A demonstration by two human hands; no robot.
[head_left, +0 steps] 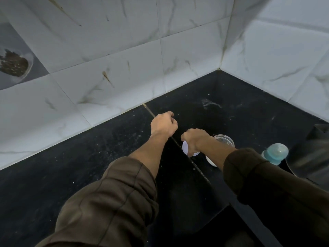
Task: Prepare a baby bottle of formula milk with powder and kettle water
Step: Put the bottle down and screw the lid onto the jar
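Observation:
My right hand (195, 141) reaches down over the black counter (106, 157), its fingers closed around the rim of a small white round container (185, 148). Just right of it stands a clear open bottle (224, 139), seen from above. A white round piece (211, 160) shows partly under my right forearm. Farther right lies a clear cap with a pale blue teat part (275, 153). A black kettle (309, 154) sits at the right edge, blurred. My left hand (163, 126) hovers left of these with curled fingers and nothing visible in it.
White marble-pattern wall tiles (124, 68) meet in a corner (219, 68) behind the counter. Spilled white specks (210, 104) lie near that corner. A grey wall panel with a picture of a bowl (14, 65) is at far left. The counter's front edge (229, 205) drops off below.

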